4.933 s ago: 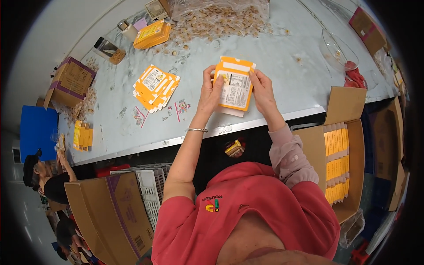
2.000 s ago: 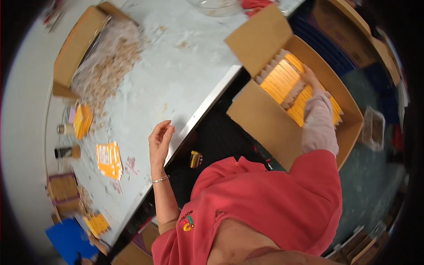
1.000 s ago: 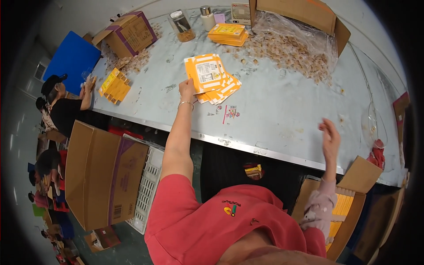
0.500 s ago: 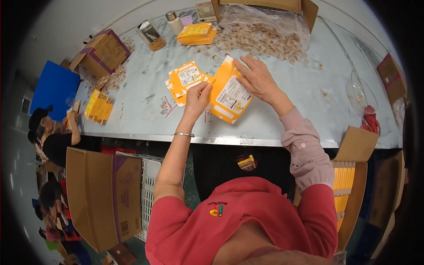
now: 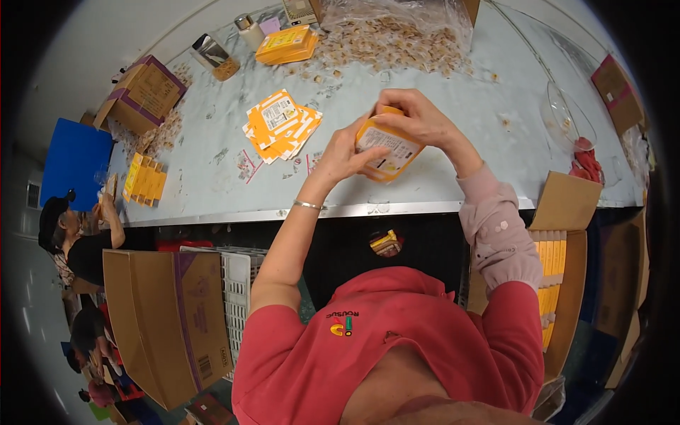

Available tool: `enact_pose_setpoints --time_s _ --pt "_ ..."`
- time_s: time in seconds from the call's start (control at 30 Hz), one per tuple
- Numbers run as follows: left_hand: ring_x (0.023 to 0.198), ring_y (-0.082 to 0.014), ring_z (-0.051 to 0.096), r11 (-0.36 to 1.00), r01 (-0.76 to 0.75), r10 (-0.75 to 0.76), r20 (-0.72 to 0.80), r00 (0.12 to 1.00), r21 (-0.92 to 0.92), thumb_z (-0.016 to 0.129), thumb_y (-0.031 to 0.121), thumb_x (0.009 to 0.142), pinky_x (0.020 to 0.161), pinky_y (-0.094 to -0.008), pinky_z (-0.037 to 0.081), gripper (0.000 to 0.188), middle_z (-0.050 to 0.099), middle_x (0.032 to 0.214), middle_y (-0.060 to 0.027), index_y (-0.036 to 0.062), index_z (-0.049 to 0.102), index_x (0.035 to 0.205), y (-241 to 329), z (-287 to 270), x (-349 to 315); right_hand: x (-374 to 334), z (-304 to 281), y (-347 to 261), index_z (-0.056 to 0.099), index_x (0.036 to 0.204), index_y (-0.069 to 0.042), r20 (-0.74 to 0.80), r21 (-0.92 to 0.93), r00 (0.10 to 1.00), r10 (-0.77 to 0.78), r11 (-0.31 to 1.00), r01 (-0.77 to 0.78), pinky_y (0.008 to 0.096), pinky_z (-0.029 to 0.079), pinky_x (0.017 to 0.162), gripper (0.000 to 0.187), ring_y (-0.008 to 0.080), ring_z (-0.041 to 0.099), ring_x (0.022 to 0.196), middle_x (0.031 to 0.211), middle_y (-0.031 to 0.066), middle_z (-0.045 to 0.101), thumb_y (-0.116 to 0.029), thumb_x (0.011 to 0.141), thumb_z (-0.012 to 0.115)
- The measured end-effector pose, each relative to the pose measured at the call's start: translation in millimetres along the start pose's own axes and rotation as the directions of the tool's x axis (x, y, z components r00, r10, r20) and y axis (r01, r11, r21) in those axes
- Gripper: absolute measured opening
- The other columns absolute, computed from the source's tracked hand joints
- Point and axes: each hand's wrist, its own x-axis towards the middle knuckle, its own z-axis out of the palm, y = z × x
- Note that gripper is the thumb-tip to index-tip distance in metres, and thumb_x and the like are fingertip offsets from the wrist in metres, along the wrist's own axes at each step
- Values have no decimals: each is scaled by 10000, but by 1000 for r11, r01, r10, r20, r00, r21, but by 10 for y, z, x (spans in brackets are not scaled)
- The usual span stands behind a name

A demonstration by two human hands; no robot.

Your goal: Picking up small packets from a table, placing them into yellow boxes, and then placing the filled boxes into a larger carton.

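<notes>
I hold an orange pouch (image 5: 386, 149) with a white label above the grey table (image 5: 453, 177), near its front edge. My left hand (image 5: 343, 152) grips its left side and my right hand (image 5: 416, 120) closes over its top and right side. A loose stack of the same flat orange pouches (image 5: 281, 124) lies on the table just left of my hands. A heap of small tan pieces (image 5: 386, 42) in clear plastic spreads across the far middle of the table.
An open cardboard box with orange packs (image 5: 556, 273) stands at my right below the table. A large brown carton (image 5: 170, 322) and white crate (image 5: 237, 290) sit lower left. Further orange packs (image 5: 287, 44), a small carton (image 5: 145, 92), a clear bowl (image 5: 567, 117) and another person (image 5: 78, 237) are around.
My hands have drawn the pouch a little closer to the table's front edge, and my right hand has closed over its top. The view has tilted slightly.
</notes>
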Motion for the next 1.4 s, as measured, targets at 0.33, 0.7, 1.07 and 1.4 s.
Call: enact_pose_setpoints --time_s 0.33,0.7,1.07,1.4 --pt "980 -126 562 634 376 -391 140 910 -676 520 259 929 837 -275 471 408 586 1130 -90 39 463 1268 255 151 -154 -734 -176 -263 553 1191 -28 -367 -552 886 -283 833 37 268 446 687 375 170 544 824 1008 104 570 -90 824 600" --pt "822 -44 463 693 239 -365 -45 930 -681 420 311 982 729 -202 414 276 555 887 16 63 524 1044 265 357 -99 -748 460 13 585 1034 36 -675 -80 738 -15 995 -53 236 437 695 198 115 517 812 1011 75 560 -111 907 546" --pt "886 -124 534 699 114 -461 -323 826 -706 582 37 813 781 -259 446 411 568 993 -78 33 390 1177 551 497 -196 -655 713 153 388 1014 -21 -750 497 613 249 823 273 218 427 784 301 114 533 850 898 80 545 80 775 541" --pt "969 -158 554 811 189 -257 -46 965 -554 709 110 780 864 -284 454 518 558 1055 -92 18 408 1191 185 514 -468 -820 475 254 466 1050 -32 -448 807 792 414 568 160 251 436 822 290 123 533 895 938 81 564 29 767 462"
